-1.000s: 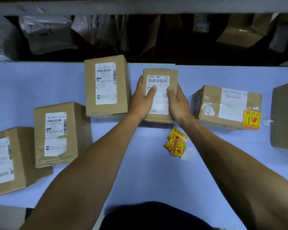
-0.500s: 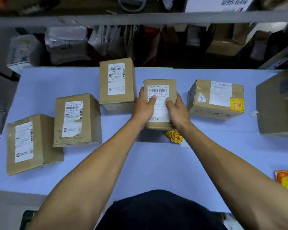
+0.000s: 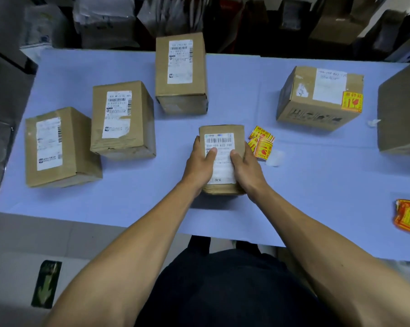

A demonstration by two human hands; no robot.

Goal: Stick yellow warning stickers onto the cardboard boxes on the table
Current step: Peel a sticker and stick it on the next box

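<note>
Both hands, left hand (image 3: 200, 162) and right hand (image 3: 246, 167), grip small box (image 3: 220, 131), hiding its sides.

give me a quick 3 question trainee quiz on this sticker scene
1. True or false: both hands grip the small box.
2. Which box already bears a yellow sticker? A) the far box B) the right box C) the leftmost box
3. On which side of the small box do the loose stickers lie?

Key: 1 true: left hand and right hand clasp its sides. 2 B: its sticker sits by the white label. 3 the right.
</note>
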